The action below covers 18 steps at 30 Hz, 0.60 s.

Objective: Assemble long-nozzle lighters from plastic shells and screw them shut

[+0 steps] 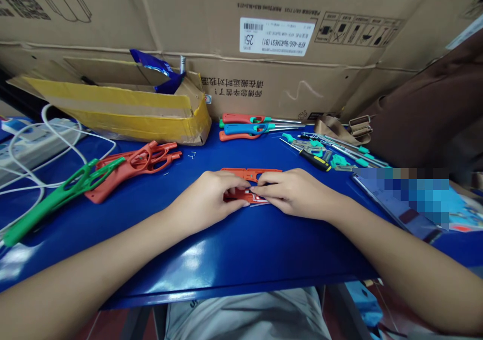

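Observation:
An open orange lighter casing half [236, 195] lies in front of me, with white and dark small parts inside it. My left hand [211, 196] grips its left end between thumb and fingers. Over its right side, the fingers of my right hand [302, 191] are pressed together at the inner parts; whether they pinch a small piece is hidden. Just behind is a second orange casing half [251, 174], partly covered by my fingers. Farther back lie assembled gas lighters, including a blue lighter [245, 128] and a red lighter [241, 118].
Orange casings [132, 166] and a green casing [56, 199] lie left, near a white power strip [33, 144] with loose cables. A yellow-taped box [151, 121] stands behind. To the right are a screwdriver [316, 160], metal tubes, turquoise parts and a phone [392, 204].

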Available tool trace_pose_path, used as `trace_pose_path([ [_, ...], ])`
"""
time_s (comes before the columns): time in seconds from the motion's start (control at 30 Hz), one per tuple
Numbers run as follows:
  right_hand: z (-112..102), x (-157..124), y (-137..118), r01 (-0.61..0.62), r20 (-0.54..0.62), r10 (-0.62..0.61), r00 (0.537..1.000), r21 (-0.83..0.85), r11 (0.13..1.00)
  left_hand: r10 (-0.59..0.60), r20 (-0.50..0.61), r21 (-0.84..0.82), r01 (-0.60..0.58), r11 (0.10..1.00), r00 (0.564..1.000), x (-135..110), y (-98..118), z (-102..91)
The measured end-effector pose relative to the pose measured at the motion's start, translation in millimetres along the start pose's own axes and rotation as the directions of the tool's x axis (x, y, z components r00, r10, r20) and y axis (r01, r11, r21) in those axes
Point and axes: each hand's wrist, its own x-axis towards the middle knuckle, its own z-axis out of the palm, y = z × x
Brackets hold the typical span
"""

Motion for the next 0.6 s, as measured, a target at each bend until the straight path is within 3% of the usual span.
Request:
trace_pose_path([
  [0.1, -9.2, -0.9, 3.9, -0.046, -0.040, 0.048, 0.998, 0.052, 0.998, 0.001, 0.008, 0.033, -0.001, 0.999, 1.000, -0.3, -1.4, -1.1],
  [0.17, -20.4, -3.9, 11.9, -0.152, -0.154, 0.160, 0.975, 0.061, 0.987, -0.010, 0.020, 0.046, 0.009, 0.999, 1.000, -0.6, -1.5, -3.0],
  [0.23, -33.2, -9.7, 24.8, -0.346, -0.296, 0.333, 0.895, 0.006, 0.938, -0.026, 0.046, 0.057, 0.023, 0.998, 0.999, -0.7, -0.2, -5.4],
  [0.3, -43.6, -18.3, 41.1, -0.575, -0.334, 0.513, 0.791, -0.118, 0.809, -0.036, 0.072, 0.070, 0.031, 0.997, 0.997, -0.8, 2.0, -7.7],
  [0.37, -48.6, -28.1, 58.6, -0.724, -0.242, 0.682, 0.690, -0.259, 0.640, -0.038, 0.088, 0.087, 0.030, 0.996, 0.995, -0.5, 4.0, -9.3],
  [0.43, -48.1, -36.8, 74.8, -0.770, -0.081, 0.798, 0.597, -0.334, 0.543, -0.035, 0.097, 0.105, 0.024, 0.994, 0.995, -0.2, 5.0, -9.8],
  [0.6, -42.6, -45.7, 99.5, -0.753, 0.038, 0.795, 0.606, -0.295, 0.588, -0.023, 0.104, 0.127, 0.010, 0.992, 0.994, 0.1, 4.4, -7.3],
])
